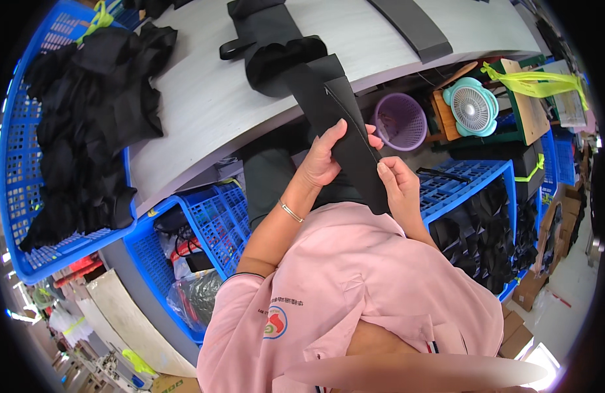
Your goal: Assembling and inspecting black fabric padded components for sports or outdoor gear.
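A long black fabric strap piece [338, 114] runs from the white table [204, 98] down toward my lap. My left hand [325, 157] grips its left edge, with a thin bracelet on that wrist. My right hand [394, 180] pinches the strap's right edge a little lower. Both hands hold it just below the table edge. More black fabric pieces [276, 46] lie on the table above the strap's upper end.
A blue crate [27, 157] at the left holds a heap of black fabric. Under the table stand another blue crate [211, 223], a purple basket [399, 122] and a teal fan [471, 105]. A blue bin [473, 190] at the right holds black pieces.
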### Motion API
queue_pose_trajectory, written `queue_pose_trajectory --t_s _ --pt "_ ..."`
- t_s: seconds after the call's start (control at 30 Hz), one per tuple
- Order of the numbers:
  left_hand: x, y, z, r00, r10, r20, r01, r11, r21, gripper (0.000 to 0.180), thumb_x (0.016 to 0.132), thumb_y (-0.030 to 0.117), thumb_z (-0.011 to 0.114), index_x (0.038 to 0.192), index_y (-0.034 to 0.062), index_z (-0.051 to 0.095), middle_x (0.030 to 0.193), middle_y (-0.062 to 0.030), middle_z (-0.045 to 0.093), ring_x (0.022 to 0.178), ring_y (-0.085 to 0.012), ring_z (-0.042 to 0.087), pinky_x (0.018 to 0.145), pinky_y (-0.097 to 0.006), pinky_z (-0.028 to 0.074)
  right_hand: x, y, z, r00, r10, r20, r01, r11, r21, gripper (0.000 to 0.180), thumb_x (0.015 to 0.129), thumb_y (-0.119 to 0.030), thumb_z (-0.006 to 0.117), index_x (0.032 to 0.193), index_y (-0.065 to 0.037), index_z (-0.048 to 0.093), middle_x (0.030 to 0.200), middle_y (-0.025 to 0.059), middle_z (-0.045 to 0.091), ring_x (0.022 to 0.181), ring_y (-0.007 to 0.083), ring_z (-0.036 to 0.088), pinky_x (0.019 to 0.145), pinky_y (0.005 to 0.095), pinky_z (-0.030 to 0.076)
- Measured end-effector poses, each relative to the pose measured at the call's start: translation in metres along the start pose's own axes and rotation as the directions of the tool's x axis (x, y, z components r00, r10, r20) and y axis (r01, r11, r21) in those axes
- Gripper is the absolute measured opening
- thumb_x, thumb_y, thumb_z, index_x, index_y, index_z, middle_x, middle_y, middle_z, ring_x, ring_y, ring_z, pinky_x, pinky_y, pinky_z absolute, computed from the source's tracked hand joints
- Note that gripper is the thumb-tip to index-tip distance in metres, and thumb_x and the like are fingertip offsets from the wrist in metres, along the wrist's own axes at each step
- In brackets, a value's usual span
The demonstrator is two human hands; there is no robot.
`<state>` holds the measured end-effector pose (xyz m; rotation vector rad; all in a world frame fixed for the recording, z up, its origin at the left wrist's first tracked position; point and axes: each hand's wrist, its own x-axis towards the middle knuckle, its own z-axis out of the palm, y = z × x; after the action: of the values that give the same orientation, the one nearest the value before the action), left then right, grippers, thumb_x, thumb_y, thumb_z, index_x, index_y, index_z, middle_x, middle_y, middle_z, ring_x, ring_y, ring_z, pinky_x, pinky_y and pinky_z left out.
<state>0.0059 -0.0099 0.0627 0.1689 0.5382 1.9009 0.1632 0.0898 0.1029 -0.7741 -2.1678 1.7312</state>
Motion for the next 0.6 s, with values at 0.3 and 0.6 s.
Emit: queue_pose_trajectory --t_s 0.3,0.6 --pt "-0.022 0.022 -0.008 0.964 0.186 -0.192 -0.142 0.965 0.221 0.05 0.099 0.041 0.054 0.12 -0.0046 0.061 0.107 -0.0161 0.07 0.097 -0.0237 0.068 0.091 -0.036 0.052 0.032 -0.001 0.029 0.941 0.033 0.338 -0.082 0.988 0.131 0.058 0.097 -0.016 0.063 0.146 0.002 0.038 0.119 0.0139 0.064 0.106 0.0145 0.06 0.092 0.0279 0.047" --pt "0.006 0.082 -0.062 0.356 0.919 0.171 0.136 -0.232 0.963 0.037 0.088 0.01 0.064 0.125 0.009 0.065 0.149 -0.0244 0.039 0.14 -0.043 0.032 0.112 -0.045 0.031 0.074 0.008 0.038 0.976 -0.041 0.215 0.034 0.999 0.034 0.048 0.094 -0.008 0.062 0.138 0.004 0.049 0.124 0.0127 0.066 0.112 0.012 0.06 0.096 0.0254 0.045"
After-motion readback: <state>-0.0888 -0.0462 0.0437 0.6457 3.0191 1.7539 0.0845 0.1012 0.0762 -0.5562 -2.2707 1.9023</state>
